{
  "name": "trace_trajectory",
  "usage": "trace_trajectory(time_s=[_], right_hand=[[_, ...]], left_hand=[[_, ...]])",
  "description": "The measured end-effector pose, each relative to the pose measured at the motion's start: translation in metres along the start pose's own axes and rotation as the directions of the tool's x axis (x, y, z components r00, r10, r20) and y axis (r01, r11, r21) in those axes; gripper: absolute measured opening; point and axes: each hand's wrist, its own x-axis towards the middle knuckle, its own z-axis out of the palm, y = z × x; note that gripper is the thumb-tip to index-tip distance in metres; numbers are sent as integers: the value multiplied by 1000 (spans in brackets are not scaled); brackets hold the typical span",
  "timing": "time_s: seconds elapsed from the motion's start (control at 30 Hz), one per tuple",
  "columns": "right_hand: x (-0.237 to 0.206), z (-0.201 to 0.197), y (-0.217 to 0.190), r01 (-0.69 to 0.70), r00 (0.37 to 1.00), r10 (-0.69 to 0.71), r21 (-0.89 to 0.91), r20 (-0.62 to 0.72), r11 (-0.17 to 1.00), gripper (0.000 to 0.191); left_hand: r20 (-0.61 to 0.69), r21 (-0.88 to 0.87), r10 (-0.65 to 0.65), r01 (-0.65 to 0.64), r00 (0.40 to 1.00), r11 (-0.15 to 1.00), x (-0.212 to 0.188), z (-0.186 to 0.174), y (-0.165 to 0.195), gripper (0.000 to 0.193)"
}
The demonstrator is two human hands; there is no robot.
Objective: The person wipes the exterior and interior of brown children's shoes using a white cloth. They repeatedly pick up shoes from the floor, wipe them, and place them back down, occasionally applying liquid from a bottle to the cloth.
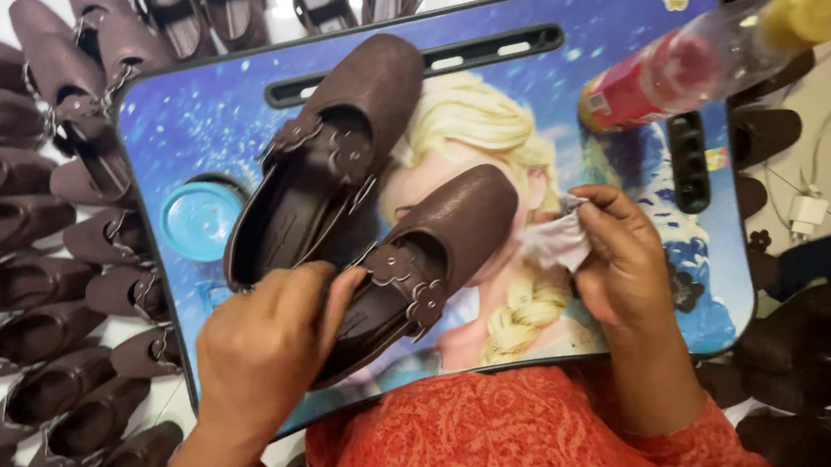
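Left hand (266, 341) gripping a brown shoe (428, 265), right hand (618, 261) pinching a cloth (557, 241); hard wiping could knock the tilted bottle (691, 62) nearby.

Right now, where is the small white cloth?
In the head view, the white cloth is pinched in the right hand, right of the nearer brown shoe, over the blue lap tray.

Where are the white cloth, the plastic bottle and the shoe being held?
white cloth (557, 242), head view, on its crumpled middle beside the right hand's fingers.
plastic bottle (649, 84), head view, on its red label.
held shoe (462, 218), head view, on its brown toe.
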Motion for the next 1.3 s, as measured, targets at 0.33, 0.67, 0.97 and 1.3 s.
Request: trace_trajectory(time_s=[0.33, 0.67, 0.97, 1.3], right_hand=[[-4, -3, 9, -74, 997, 74, 115, 4, 991, 28], [-29, 43, -19, 362, 930, -347, -483, 125, 797, 24], [-60, 99, -66, 893, 336, -593, -447, 731, -44, 28], [-60, 98, -59, 796, 486, -642, -603, 592, 46, 27]], left_hand=[[186, -170, 269, -239, 945, 956, 96, 67, 58, 72], [463, -570, 225, 94, 857, 816, 98, 32, 62, 56], [458, -724, 207, 227, 864, 652, 73, -24, 71, 50], [429, -831, 223, 285, 875, 478, 76, -25, 53, 44]])
